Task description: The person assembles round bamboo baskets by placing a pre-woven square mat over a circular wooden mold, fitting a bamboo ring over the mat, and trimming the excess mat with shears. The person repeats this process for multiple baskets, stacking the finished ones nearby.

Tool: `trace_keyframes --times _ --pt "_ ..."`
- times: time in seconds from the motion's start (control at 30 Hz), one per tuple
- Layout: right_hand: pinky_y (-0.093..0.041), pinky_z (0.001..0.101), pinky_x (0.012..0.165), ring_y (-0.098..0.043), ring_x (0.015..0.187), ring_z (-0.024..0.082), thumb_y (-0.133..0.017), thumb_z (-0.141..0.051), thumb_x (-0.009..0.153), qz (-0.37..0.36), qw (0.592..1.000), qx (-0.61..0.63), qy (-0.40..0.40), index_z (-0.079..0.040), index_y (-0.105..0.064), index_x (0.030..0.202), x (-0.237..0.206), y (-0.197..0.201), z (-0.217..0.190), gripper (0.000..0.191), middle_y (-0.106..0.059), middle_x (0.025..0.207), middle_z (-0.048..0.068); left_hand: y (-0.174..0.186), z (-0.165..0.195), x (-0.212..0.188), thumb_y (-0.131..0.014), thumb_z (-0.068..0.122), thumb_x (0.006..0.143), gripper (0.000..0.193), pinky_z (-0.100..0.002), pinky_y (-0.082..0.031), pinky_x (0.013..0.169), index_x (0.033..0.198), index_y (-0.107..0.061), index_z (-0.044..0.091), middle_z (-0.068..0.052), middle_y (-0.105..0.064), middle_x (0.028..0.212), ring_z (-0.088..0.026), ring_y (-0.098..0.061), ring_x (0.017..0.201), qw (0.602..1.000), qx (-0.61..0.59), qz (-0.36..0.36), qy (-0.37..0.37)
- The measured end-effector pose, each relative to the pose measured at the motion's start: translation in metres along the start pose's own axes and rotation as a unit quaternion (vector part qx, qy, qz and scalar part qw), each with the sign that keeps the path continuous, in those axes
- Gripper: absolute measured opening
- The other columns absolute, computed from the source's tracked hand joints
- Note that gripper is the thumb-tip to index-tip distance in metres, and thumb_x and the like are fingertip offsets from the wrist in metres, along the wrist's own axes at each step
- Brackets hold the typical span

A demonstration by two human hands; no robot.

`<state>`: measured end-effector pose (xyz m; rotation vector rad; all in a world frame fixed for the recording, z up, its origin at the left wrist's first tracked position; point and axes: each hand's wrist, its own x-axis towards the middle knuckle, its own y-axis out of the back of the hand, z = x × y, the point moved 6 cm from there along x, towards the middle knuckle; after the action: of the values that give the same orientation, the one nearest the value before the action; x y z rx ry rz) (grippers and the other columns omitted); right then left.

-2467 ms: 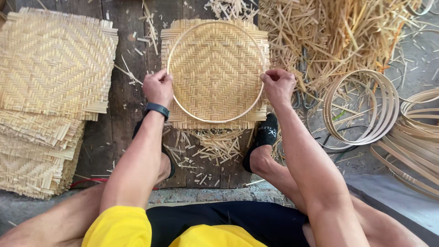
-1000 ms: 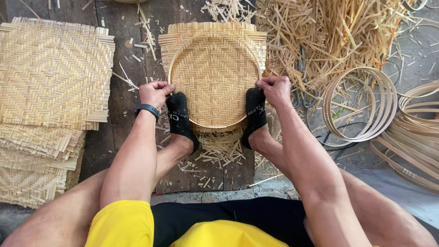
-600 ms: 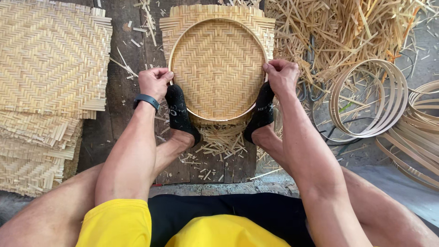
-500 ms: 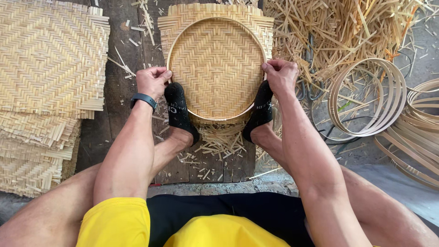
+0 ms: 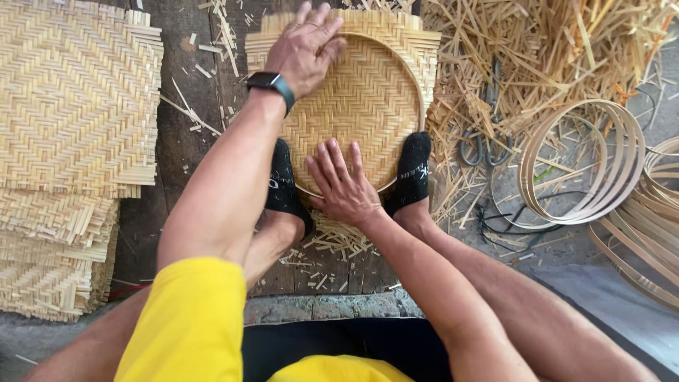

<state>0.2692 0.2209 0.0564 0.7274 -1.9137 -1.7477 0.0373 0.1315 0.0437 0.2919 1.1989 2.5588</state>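
While both hands lie flat and open on the woven bamboo mat (image 5: pixel 361 113) (left hand (image 5: pixel 305 46) far edge, right hand (image 5: pixel 344 185) near), I judge uneven pressing could pop its hoop (image 5: pixel 419 92) loose.

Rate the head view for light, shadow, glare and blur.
Head view: soft, even daylight, no glare; faint shadow under the left hand on the woven mat; right hand and bamboo hoops sharp; yellow sleeve near the lens slightly soft.
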Motion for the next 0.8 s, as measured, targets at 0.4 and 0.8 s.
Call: trace_keyframes --times 0.4,0.8 --pt "-0.044 0.0457 0.12 -0.053 0.141 0.023 -0.075 -0.048 0.101 0.175 0.958 0.227 -0.012 -0.025 -0.057 0.146 0.039 0.035 0.088 0.053 -0.06 0.147 0.005 -0.025 -0.029 0.027 -0.062 0.025 0.097 0.033 -0.032 -0.059 0.075 0.126 -0.073 0.037 -0.005 -0.052 0.15 -0.028 -0.059 0.123 0.998 0.019 -0.042 0.05" --pt "-0.055 0.0442 0.071 -0.066 0.071 0.028 -0.068 -0.026 0.103 0.001 0.871 0.386 -0.303 -0.006 -0.076 0.103 0.127 -0.007 0.246 0.021 -0.075 0.084 0.013 -0.061 -0.06 0.045 -0.045 0.064 0.102 0.056 -0.044 -0.052 0.073 0.102 -0.071 0.013 -0.009 -0.073 0.091 -0.026 -0.068 0.085 0.956 -0.049 -0.183 0.226"
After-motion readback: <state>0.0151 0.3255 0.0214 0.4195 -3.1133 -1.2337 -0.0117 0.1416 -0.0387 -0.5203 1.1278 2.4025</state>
